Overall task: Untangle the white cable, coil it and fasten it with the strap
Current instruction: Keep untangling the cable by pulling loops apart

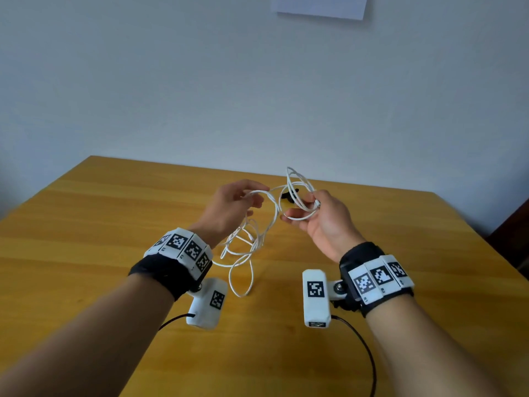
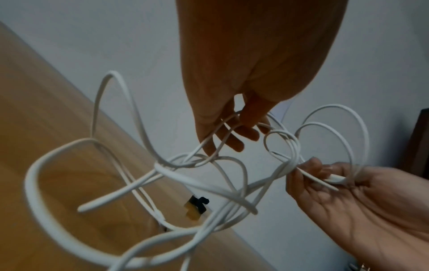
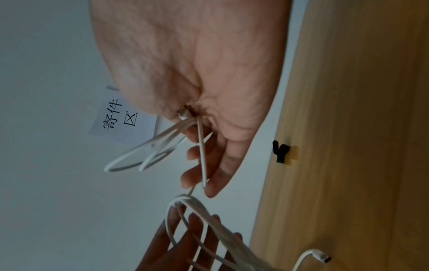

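Cable strung between left hand and right hand above table, strap on table behind them

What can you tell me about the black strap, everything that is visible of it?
The strap is small, black and looks like soft fabric, with a bent, folded shape and one short tab sticking out. It lies on the wooden table, toward the far edge, beyond both hands. Neither hand touches it, and it is not yet around the white cable. In the left wrist view it shows through the hanging cable loops.
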